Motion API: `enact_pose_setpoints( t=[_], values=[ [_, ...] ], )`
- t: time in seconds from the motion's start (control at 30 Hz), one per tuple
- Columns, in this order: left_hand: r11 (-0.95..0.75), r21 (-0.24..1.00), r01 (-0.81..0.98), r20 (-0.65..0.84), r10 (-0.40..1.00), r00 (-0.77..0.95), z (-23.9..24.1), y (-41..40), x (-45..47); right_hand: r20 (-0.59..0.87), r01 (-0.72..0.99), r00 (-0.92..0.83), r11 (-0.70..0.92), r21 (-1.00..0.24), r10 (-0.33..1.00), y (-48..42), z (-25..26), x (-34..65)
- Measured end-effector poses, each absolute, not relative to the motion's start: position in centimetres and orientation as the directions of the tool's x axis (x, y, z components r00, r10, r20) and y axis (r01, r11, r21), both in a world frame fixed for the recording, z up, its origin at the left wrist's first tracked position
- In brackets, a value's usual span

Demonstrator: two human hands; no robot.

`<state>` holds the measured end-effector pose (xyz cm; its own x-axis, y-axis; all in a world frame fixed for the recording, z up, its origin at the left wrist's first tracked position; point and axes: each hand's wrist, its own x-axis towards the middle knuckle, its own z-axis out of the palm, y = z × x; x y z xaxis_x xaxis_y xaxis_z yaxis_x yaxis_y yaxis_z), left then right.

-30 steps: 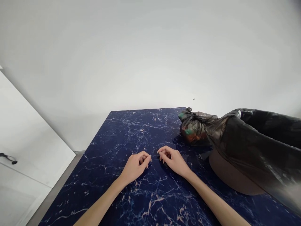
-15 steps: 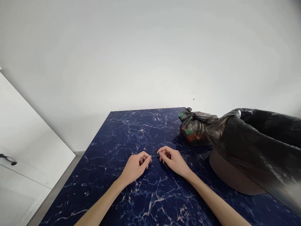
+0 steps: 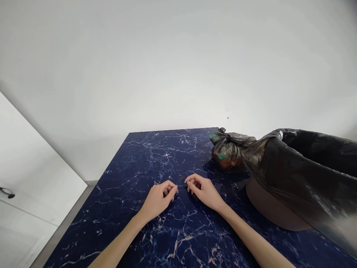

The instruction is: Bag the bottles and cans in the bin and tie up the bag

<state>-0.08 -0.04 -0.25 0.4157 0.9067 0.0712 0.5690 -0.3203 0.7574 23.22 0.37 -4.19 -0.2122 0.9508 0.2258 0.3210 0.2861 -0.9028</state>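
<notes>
My left hand (image 3: 159, 198) rests on a dark blue marbled tabletop (image 3: 156, 156), its fingers curled in toward the thumb and nothing seen in them. Facing it across a small gap is my right hand (image 3: 205, 191), likewise curled closed and holding nothing that shows. The two hands do not touch. To the right of my right hand stands a brown bin (image 3: 272, 208) lined with a black plastic bag (image 3: 301, 175). The bag's knotted end (image 3: 228, 154) bulges out beside the bin, with green and orange showing through it.
Behind the table rises a plain pale wall (image 3: 167, 67). On the left is a white cabinet (image 3: 33, 160) with a dark handle (image 3: 7, 192), separated from the table by a strip of grey floor (image 3: 69, 216). The bin and bag take up the table's right side.
The whole view has shifted very slightly, so everything sits a little further left. Both hands keep the same pose on the table.
</notes>
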Motion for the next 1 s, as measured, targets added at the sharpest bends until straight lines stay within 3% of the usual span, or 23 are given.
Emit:
enact_pose_setpoints(
  t=[1.0],
  values=[
    [-0.328,0.749,0.575,0.085,0.909,0.408,0.28,-0.28,0.19,0.223,0.310,-0.213,0.282,-0.908,0.951,0.26,-3.90,23.23]
  ],
)
